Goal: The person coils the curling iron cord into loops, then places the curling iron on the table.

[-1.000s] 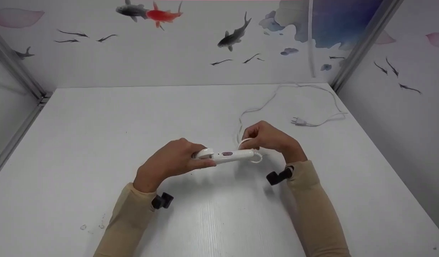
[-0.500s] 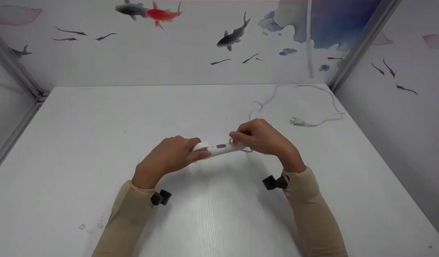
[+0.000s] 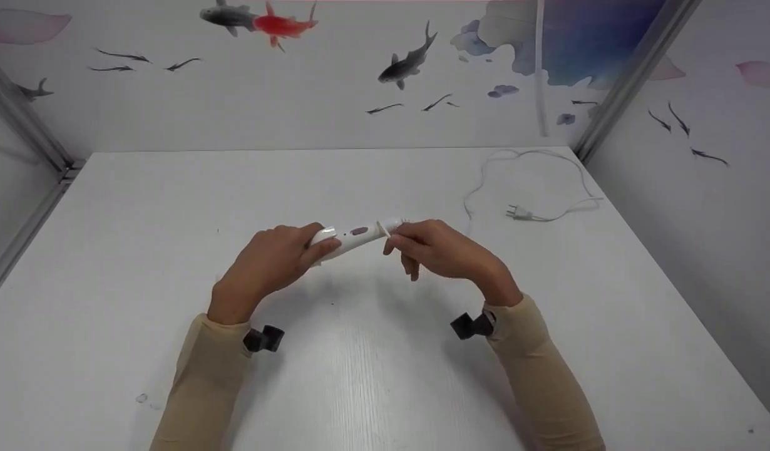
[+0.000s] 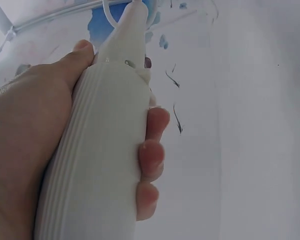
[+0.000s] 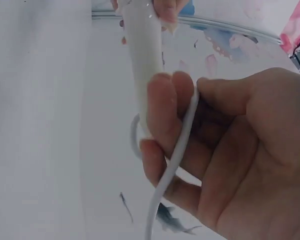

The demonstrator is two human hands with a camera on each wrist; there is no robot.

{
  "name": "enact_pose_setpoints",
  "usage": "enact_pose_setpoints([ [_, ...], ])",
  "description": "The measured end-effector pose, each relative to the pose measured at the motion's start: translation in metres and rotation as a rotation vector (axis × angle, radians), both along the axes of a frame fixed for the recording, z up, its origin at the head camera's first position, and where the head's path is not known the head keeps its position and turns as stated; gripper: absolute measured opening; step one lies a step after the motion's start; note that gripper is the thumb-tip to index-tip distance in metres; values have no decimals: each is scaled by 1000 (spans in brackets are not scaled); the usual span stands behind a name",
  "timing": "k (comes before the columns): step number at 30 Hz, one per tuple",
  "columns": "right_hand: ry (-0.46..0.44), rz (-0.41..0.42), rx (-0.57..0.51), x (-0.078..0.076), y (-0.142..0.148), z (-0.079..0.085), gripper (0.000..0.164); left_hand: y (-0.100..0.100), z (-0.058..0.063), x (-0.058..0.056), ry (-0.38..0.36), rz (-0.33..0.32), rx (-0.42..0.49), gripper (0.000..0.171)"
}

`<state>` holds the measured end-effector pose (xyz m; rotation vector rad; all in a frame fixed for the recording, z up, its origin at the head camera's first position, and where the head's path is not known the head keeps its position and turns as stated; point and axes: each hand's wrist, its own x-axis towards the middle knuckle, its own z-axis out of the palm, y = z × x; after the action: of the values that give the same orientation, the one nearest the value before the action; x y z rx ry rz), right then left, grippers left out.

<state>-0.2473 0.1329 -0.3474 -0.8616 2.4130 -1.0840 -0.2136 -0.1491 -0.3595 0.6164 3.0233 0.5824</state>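
Note:
My left hand [image 3: 266,266] grips a white corded appliance, seemingly a hair straightener [image 3: 350,240], by its wider end. In the left wrist view the fingers curl round its ridged white body [image 4: 100,145], with the thumb along the side. The narrow handle slants up to the right and carries a dark oval panel. My right hand [image 3: 444,247] is at the handle's cord end. Between thumb and fingertips it pinches the white cord [image 5: 176,156], which crosses the palm in the right wrist view. A piece of cord goes round the handle close to these fingertips.
The rest of the cord [image 3: 483,178] loops over the back right of the white table [image 3: 172,207]. Its two-pin plug [image 3: 519,213] lies there. Panels printed with fish [image 3: 407,62] stand behind and beside the table, joined by metal posts [image 3: 635,78].
Both hands have moved left and up with the straightener, which tilts more. The right hand has carried the cord over the handle to its near side. Less cord lies on the table; the plug stays put.

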Motion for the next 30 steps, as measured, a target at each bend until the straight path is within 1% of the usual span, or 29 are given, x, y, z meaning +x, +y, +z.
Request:
enact_pose_setpoints([
  [2, -52, 44, -6, -8, 4, -7, 28, -1, 2, 1, 8, 3, 17, 42],
  [4, -83, 57, 23, -16, 9, -15, 31, -1, 4, 3, 3, -3, 42, 41],
  [7, -111, 29, 80, -27, 17, -26, 33, 2, 7, 5, -31, -20, 71, 41],
  [10, -133, -18, 80, -34, 24, -33, 30, 5, 7, 5, -61, -57, 103, 40],
  [13, -119, -46, 47, -39, 27, -35, 19, 7, 5, 5, -84, -97, 138, 37],
  [18, -45, -57, -26, -43, 29, -39, 6, 9, 2, 6, -119, -154, 183, 38],
  [20, -43, -67, -54, -44, 30, -40, 3, 10, 2, 6, -128, -166, 185, 39],
  [23, -89, -88, -86, -44, 30, -41, 7, 12, 0, 6, -140, -176, 171, 35],
  [24, -105, -92, -92, -44, 30, -42, 6, 14, 0, 6, -142, -178, 160, 34],
  [26, -126, -91, -89, -45, 29, -44, 5, 16, -2, 5, -151, -187, 137, 34],
  [30, -143, -88, -58, -45, 26, -46, 14, 21, -5, 5, -182, -199, 107, 34],
])
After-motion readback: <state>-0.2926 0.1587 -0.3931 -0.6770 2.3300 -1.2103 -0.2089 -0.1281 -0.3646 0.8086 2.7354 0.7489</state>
